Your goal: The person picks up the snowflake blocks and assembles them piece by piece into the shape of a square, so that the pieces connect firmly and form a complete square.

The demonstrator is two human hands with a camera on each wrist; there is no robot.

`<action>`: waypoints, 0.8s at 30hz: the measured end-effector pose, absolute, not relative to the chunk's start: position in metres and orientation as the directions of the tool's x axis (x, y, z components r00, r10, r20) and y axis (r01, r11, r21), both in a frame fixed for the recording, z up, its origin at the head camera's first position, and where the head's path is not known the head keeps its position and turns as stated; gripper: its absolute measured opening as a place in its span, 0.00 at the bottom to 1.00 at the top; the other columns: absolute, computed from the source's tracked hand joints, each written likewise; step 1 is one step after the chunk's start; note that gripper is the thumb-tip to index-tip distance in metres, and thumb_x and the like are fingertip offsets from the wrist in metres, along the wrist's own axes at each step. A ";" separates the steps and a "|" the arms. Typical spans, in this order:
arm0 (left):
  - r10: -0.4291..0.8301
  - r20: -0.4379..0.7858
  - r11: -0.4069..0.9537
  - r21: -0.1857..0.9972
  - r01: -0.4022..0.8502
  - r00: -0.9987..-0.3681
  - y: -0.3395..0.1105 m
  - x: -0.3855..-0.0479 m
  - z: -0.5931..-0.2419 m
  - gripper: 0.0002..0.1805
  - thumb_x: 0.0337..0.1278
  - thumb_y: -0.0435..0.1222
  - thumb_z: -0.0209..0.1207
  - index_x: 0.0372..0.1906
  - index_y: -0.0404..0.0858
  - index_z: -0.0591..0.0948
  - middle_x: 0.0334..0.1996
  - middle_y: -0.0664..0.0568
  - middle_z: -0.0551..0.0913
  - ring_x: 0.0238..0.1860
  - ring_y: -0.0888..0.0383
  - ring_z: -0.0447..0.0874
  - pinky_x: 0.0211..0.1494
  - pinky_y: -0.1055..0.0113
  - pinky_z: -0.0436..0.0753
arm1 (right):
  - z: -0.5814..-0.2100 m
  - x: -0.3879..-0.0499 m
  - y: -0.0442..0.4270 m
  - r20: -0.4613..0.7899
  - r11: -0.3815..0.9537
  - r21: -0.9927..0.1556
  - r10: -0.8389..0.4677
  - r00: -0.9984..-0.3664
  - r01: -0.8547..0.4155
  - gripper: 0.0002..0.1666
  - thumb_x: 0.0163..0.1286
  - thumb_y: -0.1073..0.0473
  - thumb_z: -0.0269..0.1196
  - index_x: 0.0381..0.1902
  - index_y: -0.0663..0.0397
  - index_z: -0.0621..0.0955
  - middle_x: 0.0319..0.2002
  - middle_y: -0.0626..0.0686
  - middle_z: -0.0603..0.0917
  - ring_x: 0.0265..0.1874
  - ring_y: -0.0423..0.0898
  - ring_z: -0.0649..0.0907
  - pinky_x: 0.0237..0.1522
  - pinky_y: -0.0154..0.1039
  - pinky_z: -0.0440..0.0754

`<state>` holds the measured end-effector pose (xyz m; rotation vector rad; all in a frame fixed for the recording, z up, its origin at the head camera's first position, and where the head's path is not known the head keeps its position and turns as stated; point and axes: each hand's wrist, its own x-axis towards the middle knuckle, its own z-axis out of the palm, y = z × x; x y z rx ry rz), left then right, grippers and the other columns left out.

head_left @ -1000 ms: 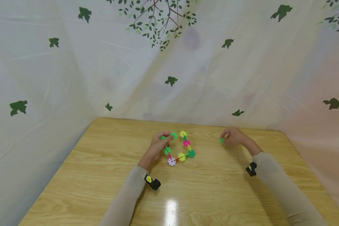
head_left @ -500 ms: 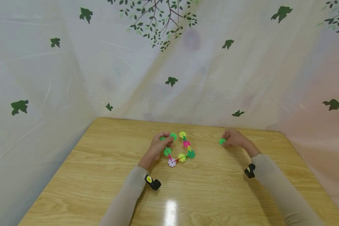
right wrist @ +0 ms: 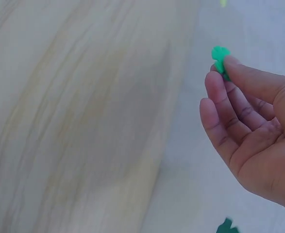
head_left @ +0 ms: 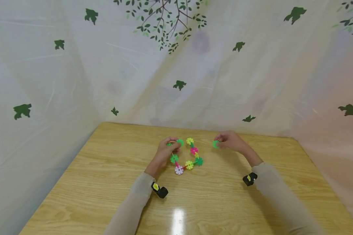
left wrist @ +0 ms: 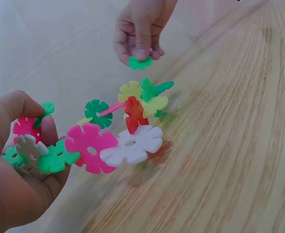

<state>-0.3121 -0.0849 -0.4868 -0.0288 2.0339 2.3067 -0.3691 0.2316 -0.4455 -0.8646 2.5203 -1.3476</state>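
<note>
A curved chain of flower-shaped snowflake discs (head_left: 189,164), in green, pink, yellow, white and red, hangs just above or against the table. My left hand (head_left: 163,152) pinches its green end disc (left wrist: 47,108) between thumb and fingers. In the left wrist view, a pink disc (left wrist: 91,148) and a white disc (left wrist: 131,145) slot together along the chain. My right hand (head_left: 230,142) pinches a single green snowflake disc (right wrist: 220,54) between thumb and forefinger, its other fingers loosely curled. That disc is apart from the chain, to the right of its yellow end disc (head_left: 190,141).
Both hands work over a wooden table (head_left: 120,195). Behind it and at the sides hangs a pale cloth (head_left: 135,81) printed with leaves and green birds. A black wrist camera (head_left: 159,190) sits on the left sleeve, another (head_left: 249,179) on the right.
My right hand has lifted slightly and moved left toward the chain, carrying the green snowflake disc. The left hand has stayed almost still with its grip on the chain.
</note>
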 end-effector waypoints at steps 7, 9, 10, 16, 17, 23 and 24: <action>0.041 -0.055 -0.119 0.991 -0.060 -0.998 -0.086 -0.311 -0.485 0.11 0.63 0.30 0.64 0.49 0.32 0.81 0.28 0.54 0.83 0.30 0.59 0.85 0.39 0.67 0.86 | -0.432 -0.363 0.191 0.119 0.406 -0.835 -0.526 -0.842 -0.372 0.10 0.66 0.68 0.69 0.41 0.72 0.82 0.35 0.65 0.87 0.30 0.41 0.86 0.38 0.42 0.89; 0.045 -0.059 -0.122 0.990 -0.064 -0.997 -0.086 -0.311 -0.485 0.10 0.63 0.30 0.64 0.48 0.33 0.82 0.27 0.55 0.83 0.30 0.59 0.85 0.40 0.68 0.85 | -0.432 -0.362 0.182 0.126 0.367 -0.857 -0.531 -0.838 -0.362 0.10 0.66 0.69 0.69 0.41 0.73 0.82 0.35 0.66 0.87 0.31 0.40 0.86 0.40 0.45 0.90; 0.047 -0.061 -0.124 0.990 -0.066 -0.997 -0.086 -0.312 -0.486 0.10 0.63 0.30 0.64 0.47 0.33 0.82 0.27 0.55 0.84 0.30 0.59 0.84 0.39 0.68 0.85 | -0.431 -0.362 0.177 0.125 0.350 -0.868 -0.534 -0.836 -0.353 0.10 0.66 0.69 0.69 0.41 0.74 0.82 0.35 0.65 0.87 0.31 0.39 0.86 0.42 0.48 0.90; 0.051 -0.058 -0.127 0.990 -0.064 -0.997 -0.087 -0.314 -0.488 0.09 0.62 0.29 0.64 0.46 0.32 0.82 0.26 0.50 0.85 0.28 0.59 0.84 0.37 0.67 0.85 | -0.433 -0.362 0.153 0.145 0.297 -0.889 -0.538 -0.830 -0.348 0.10 0.64 0.68 0.71 0.38 0.71 0.82 0.34 0.60 0.86 0.32 0.38 0.86 0.42 0.41 0.89; 0.051 -0.056 -0.126 0.990 -0.062 -0.997 -0.087 -0.314 -0.488 0.08 0.62 0.29 0.64 0.46 0.33 0.82 0.26 0.49 0.85 0.28 0.59 0.84 0.37 0.68 0.84 | -0.433 -0.362 0.150 0.152 0.296 -0.887 -0.538 -0.829 -0.354 0.10 0.63 0.68 0.72 0.38 0.70 0.82 0.35 0.61 0.86 0.32 0.38 0.86 0.41 0.37 0.88; 0.047 -0.070 -0.124 0.989 -0.075 -0.996 -0.088 -0.315 -0.487 0.08 0.62 0.30 0.64 0.45 0.33 0.82 0.24 0.53 0.85 0.28 0.59 0.84 0.39 0.66 0.86 | -0.435 -0.362 0.133 0.185 0.306 -0.868 -0.532 -0.826 -0.392 0.09 0.63 0.66 0.73 0.36 0.67 0.84 0.35 0.63 0.87 0.31 0.40 0.85 0.38 0.33 0.85; 0.046 -0.073 -0.126 0.989 -0.079 -0.996 -0.088 -0.315 -0.486 0.08 0.62 0.30 0.64 0.45 0.33 0.82 0.24 0.54 0.84 0.28 0.59 0.84 0.40 0.66 0.86 | -0.436 -0.362 0.131 0.187 0.311 -0.865 -0.529 -0.827 -0.394 0.09 0.63 0.66 0.73 0.37 0.67 0.84 0.36 0.63 0.87 0.31 0.40 0.85 0.38 0.33 0.84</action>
